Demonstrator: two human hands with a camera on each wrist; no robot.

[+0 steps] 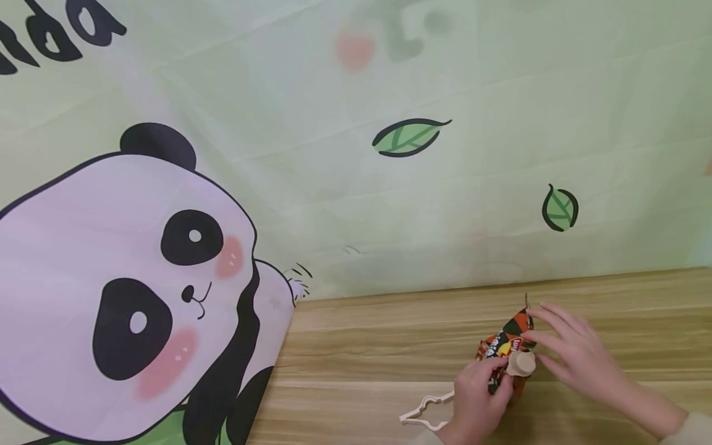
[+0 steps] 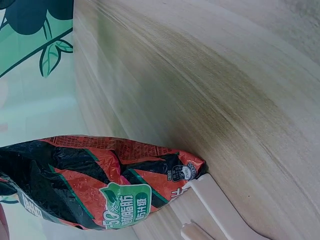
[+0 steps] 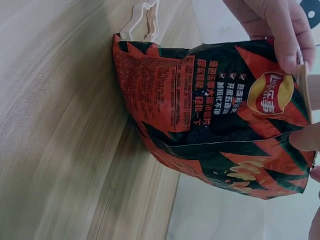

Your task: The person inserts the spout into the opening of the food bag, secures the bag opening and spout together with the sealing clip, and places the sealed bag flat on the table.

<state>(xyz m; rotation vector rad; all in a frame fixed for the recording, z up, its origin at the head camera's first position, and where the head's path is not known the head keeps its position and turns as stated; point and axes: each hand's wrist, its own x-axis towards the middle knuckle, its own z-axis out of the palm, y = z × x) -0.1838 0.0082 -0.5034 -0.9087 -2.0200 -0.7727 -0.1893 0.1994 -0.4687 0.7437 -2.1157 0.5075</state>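
Note:
A red-and-black bag of potato chips (image 1: pixel 505 340) with a yellow and red logo (image 3: pixel 270 93) stands on the table under both hands. At its top edge sits a beige piece with a round spout (image 1: pixel 521 364), perhaps part of a bag clip. My left hand (image 1: pixel 479 395) pinches the bag's top together with this piece. My right hand (image 1: pixel 578 352) touches the bag's right top edge with its fingers spread and fairly straight. A cream outline-shaped frame (image 1: pixel 408 418) lies on the table beside the left hand; its near part is hidden by that hand.
The wood-grain table (image 1: pixel 356 352) meets a pale green cloth backdrop (image 1: pixel 478 235) behind it. A large printed panda (image 1: pixel 133 259) fills the left side. In the left wrist view, the bag's lower end (image 2: pixel 190 167) is next to the cream frame (image 2: pixel 220 205).

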